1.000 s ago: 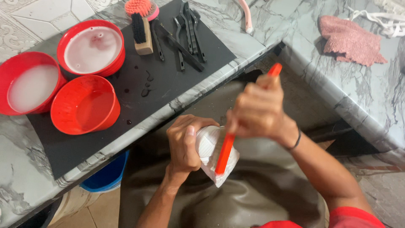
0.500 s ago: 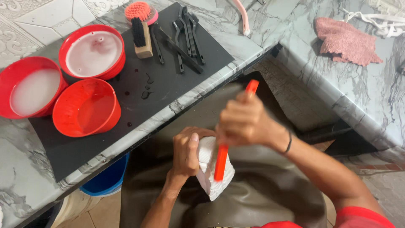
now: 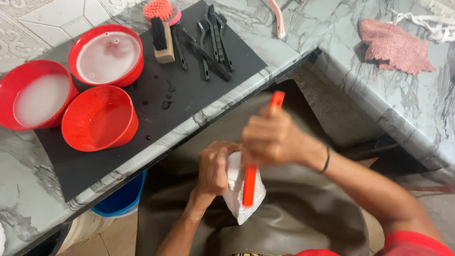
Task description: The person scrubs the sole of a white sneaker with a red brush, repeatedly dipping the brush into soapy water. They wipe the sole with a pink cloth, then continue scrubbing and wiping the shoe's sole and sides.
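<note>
right hand clamped on orange brush, left hand gripping white shoe at 6 o'clock over dark apron. since 1 s ago: brush raised, swung toward 12 o'clock, mid-scrub. bristles hidden behind fist; motion blur; shoe mostly covered.

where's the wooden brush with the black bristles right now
In the head view the wooden brush lies at the upper left, on the black mat, just below the orange round brush and between the red bowl of milky liquid and the black tools.
</note>
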